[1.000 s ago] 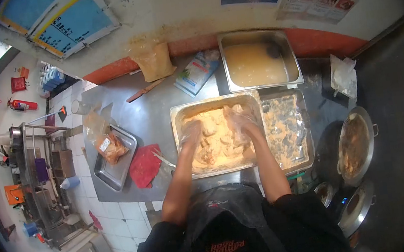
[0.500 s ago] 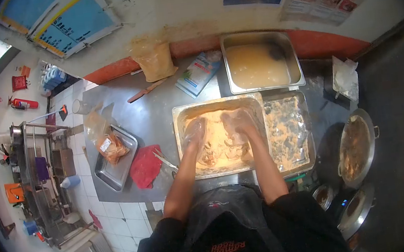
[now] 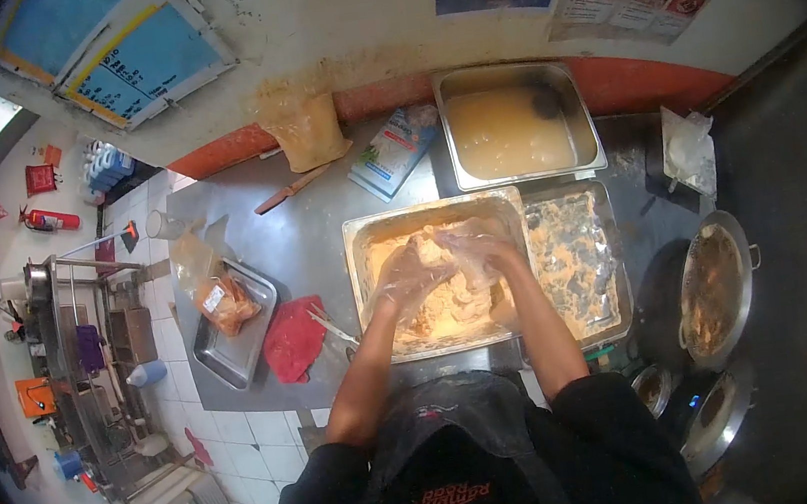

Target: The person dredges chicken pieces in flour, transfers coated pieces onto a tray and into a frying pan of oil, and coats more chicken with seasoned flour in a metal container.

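Clear plastic gloves cover both my hands, which meet over a steel pan (image 3: 356, 258) of pale orange breading flour (image 3: 378, 253). My left hand (image 3: 410, 273) curls inward from the left, its fingers closed against a flour-coated piece (image 3: 429, 249). From the right, my right hand (image 3: 476, 253) closes around the other side of that piece. The gloves and flour partly hide its shape. Below my hands, more coated lumps (image 3: 432, 321) lie in the flour near the pan's front side.
A deep pan of cloudy yellowish liquid (image 3: 510, 133) stands behind. To the right is a flour-crusted tray (image 3: 576, 261), then a large wok (image 3: 715, 289). At left lie a red cloth (image 3: 294, 341), tongs (image 3: 334, 329), a steel tray holding a bagged item (image 3: 229, 304), and a knife (image 3: 290, 189).
My hands have moved from opposite sides of the pan to its middle, where they now close together around a floured piece. The view has shifted slightly.
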